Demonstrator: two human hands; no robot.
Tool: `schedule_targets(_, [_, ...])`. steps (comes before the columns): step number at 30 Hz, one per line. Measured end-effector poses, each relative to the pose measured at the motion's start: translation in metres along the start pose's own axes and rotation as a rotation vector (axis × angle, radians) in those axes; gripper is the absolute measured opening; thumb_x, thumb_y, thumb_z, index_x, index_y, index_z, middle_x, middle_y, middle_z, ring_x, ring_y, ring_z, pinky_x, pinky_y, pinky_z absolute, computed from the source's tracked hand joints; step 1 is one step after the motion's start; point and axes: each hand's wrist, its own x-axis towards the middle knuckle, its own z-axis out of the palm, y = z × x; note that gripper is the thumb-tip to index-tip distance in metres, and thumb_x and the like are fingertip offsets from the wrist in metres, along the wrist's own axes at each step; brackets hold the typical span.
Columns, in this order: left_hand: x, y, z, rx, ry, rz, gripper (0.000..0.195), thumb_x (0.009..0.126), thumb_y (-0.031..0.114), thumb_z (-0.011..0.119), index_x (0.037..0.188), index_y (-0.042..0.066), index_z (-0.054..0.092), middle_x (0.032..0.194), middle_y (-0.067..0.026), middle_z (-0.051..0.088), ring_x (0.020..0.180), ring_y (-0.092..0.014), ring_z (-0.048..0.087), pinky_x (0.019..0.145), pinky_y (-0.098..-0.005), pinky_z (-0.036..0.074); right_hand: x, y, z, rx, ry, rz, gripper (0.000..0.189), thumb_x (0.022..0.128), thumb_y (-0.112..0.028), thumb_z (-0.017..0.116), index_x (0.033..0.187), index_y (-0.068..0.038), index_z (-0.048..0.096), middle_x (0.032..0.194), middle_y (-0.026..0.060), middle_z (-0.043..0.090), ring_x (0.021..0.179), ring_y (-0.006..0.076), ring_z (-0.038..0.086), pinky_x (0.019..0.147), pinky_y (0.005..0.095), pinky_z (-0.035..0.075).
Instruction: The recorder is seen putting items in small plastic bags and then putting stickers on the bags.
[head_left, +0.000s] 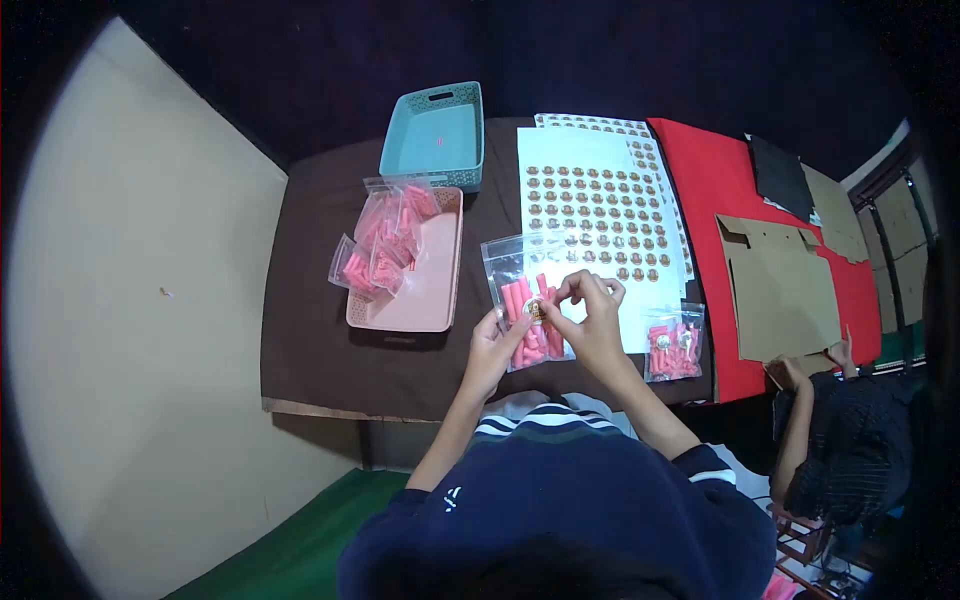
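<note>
My left hand (495, 346) grips the lower left side of a clear zip bag (504, 264) filled with pink sticks. A round brown-and-white sticker (535, 310) lies on the bag's front, and the fingertips of my right hand (591, 313) pinch at its right edge. Whether the whole sticker lies flat, I cannot tell. Under and behind the bag spreads a white sheet of round stickers (592, 214), with gaps in its lower rows. To the right of my right hand lies a filled bag (675, 352) bearing round stickers.
Several filled bags (390, 232) are heaped over the left side of a pink plastic basket (436, 300). A teal basket (435, 142) stands behind it. On the right, a co-worker's hands (787, 371) touch flat cardboard (784, 292) on a red cloth (697, 180).
</note>
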Motion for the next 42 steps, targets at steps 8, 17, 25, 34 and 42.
schedule_targets(8, [0.000, 0.003, 0.003, -0.049, 0.038, 0.010, 0.027, 0.089, 0.015, 0.053, 0.110, -0.002, 0.050, 0.095, -0.0043, 0.058, 0.083, -0.007, 0.055, 0.073, -0.0216, 0.045, 0.002, 0.029, 0.000, 0.362, 0.144, 0.181, 0.025, 0.074, -0.015, 0.069, 0.086, -0.002, 0.051, 0.072, 0.0019, 0.050, 0.060, 0.0069, 0.044, 0.056, 0.0207, 0.038])
schedule_targets(17, [0.001, -0.001, 0.004, 0.053, 0.024, -0.023, 0.025, 0.090, 0.019, 0.052, 0.105, -0.001, 0.053, 0.090, -0.0026, 0.058, 0.079, -0.005, 0.053, 0.067, -0.0204, 0.045, -0.019, 0.024, 0.019, 0.604, -0.152, 0.376, 0.025, 0.075, -0.020, 0.069, 0.087, -0.001, 0.058, 0.068, -0.0007, 0.052, 0.060, 0.0033, 0.042, 0.051, 0.0189, 0.033])
schedule_targets(25, [0.002, 0.003, 0.007, 0.108, 0.027, 0.001, 0.024, 0.090, 0.019, 0.051, 0.101, -0.002, 0.054, 0.087, -0.0015, 0.057, 0.076, -0.003, 0.051, 0.064, -0.0196, 0.044, -0.019, 0.023, 0.008, 0.668, -0.219, 0.314, 0.031, 0.072, -0.017, 0.071, 0.094, -0.001, 0.056, 0.080, 0.0003, 0.055, 0.073, 0.0056, 0.048, 0.064, 0.0207, 0.040])
schedule_targets(34, [0.000, 0.000, 0.011, 0.284, 0.062, 0.135, 0.023, 0.088, 0.017, 0.055, 0.098, -0.003, 0.057, 0.078, 0.0007, 0.056, 0.069, -0.002, 0.049, 0.059, -0.0189, 0.042, -0.019, 0.021, 0.015, 0.596, -0.086, 0.305, 0.021, 0.080, -0.020, 0.065, 0.083, 0.000, 0.058, 0.069, -0.0012, 0.055, 0.062, 0.0040, 0.046, 0.056, 0.0197, 0.039])
schedule_targets(42, [0.004, -0.001, 0.006, 0.210, 0.070, 0.120, 0.024, 0.088, 0.020, 0.055, 0.099, -0.002, 0.057, 0.077, 0.0010, 0.055, 0.068, -0.001, 0.048, 0.059, -0.0188, 0.042, -0.017, 0.026, 0.014, 0.624, -0.129, 0.267, 0.020, 0.086, -0.019, 0.055, 0.083, 0.000, 0.058, 0.064, -0.0032, 0.049, 0.058, 0.0024, 0.038, 0.051, 0.0196, 0.032])
